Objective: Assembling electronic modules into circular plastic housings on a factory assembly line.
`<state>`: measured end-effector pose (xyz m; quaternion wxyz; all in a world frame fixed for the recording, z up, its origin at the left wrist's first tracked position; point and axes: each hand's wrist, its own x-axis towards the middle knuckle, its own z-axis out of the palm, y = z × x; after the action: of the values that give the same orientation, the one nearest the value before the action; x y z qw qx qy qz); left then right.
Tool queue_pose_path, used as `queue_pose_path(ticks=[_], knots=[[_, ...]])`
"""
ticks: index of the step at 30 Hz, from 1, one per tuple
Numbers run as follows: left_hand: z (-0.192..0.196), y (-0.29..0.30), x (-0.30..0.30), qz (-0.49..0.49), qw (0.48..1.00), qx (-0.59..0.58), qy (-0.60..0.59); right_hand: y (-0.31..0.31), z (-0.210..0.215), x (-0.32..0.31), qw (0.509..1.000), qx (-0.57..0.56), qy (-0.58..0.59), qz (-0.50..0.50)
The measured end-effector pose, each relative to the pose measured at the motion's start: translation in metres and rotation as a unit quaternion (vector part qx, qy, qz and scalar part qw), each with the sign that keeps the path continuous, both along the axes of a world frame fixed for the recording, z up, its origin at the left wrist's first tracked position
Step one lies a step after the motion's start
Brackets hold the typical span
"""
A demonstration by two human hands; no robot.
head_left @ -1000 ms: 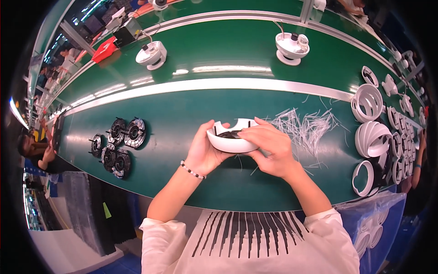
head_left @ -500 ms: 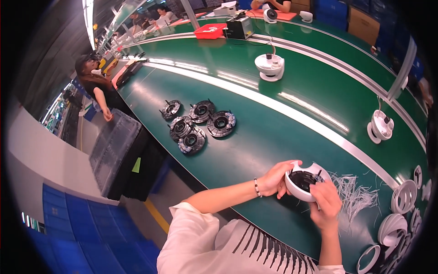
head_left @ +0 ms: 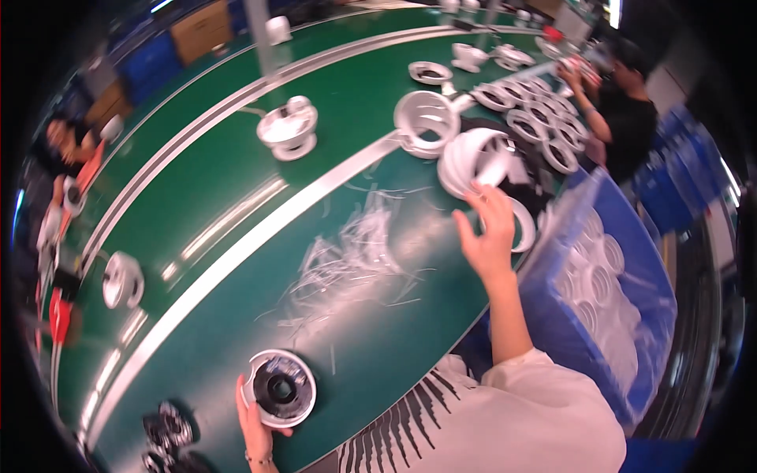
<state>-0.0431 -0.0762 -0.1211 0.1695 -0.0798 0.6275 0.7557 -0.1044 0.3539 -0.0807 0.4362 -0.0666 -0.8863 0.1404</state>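
Observation:
My left hand (head_left: 256,422) grips a round white housing (head_left: 310,385) at its left rim, low over the green bench. A black ring-shaped part (head_left: 281,388) with a central hole sits inside that housing. Over at the bench's right end, my right hand (head_left: 494,232) is stretched out with thumb and fingers apart. Its fingertips are at the lower edge of a stack of white curved shells (head_left: 455,168); blur hides whether they touch. Beside the hand lies a white ring (head_left: 523,226), partly covered by it.
Thin white strips (head_left: 347,252) lie scattered mid-bench. Black ring parts (head_left: 168,430) sit at lower left. White assemblies (head_left: 288,130) stand on the green conveyor. A blue lined bin (head_left: 658,315) of white rings adjoins the bench. Several white rings (head_left: 544,122) lie near a co-worker (head_left: 627,94).
My view has swung to the right. My right hand has let go of the white housing and moved to the white shells. The left hand keeps hold of the housing.

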Motion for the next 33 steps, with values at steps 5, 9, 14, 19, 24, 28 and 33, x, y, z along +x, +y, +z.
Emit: queue_pose_path(ticks=[5,9,14,19,24,28,33], knots=[[0.0,-0.007,-0.017,-0.065,0.994,-0.088,-0.007,0.073,-0.05,0.037,0.963,0.002,-0.2,-0.181],[0.019,-0.044,-0.019,-0.05,0.977,-0.203,0.05,0.06,-0.062,0.041,0.943,-0.073,-0.205,-0.251],[0.033,-0.125,-0.033,0.212,0.79,-0.533,0.217,0.067,-0.047,0.056,0.964,-0.009,-0.116,-0.239],[0.014,-0.193,-0.028,0.115,0.612,-0.782,0.006,-0.004,0.022,0.039,0.991,0.082,0.097,-0.038],[0.009,-0.202,-0.014,0.104,0.646,-0.749,0.102,-0.13,0.062,0.003,0.961,0.121,0.1,0.229],[0.008,-0.208,-0.007,0.159,0.62,-0.748,0.178,-0.228,0.077,-0.012,0.871,0.137,0.029,0.471],[0.037,-0.198,-0.015,0.222,0.641,-0.665,0.313,-0.284,0.08,-0.021,0.765,0.172,0.007,0.62]])
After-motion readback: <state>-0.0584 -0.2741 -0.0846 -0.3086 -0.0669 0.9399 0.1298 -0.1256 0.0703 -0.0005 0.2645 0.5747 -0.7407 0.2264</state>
